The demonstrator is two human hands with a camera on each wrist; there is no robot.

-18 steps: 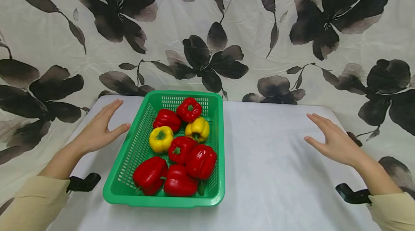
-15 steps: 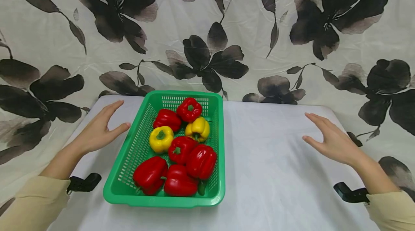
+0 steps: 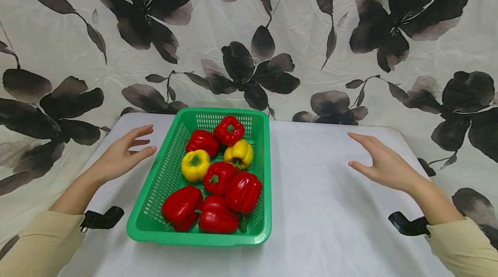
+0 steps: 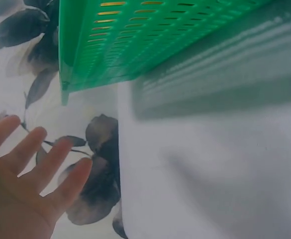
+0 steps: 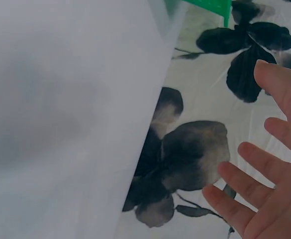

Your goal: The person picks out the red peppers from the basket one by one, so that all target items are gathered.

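Observation:
A green plastic basket stands left of the middle on the table, its walls slotted. Inside lie several red bell peppers and two yellow bell peppers, one at the left and one further right. A dark green piece shows partly beneath a red one. My left hand hovers just left of the basket, fingers spread and holding nothing; the left wrist view shows the basket's side wall above it. Over the table's right part my right hand is held in the air, fingers relaxed, nothing in it.
A white-covered table carries the basket and extends to its right. Behind it hangs a pale curtain with dark flowers. Each wrist wears a black camera mount, left and right.
My right hand has moved left, toward the basket. My left hand stays nearly in place, with its fingers slightly more separated. The whole head view has shifted a little.

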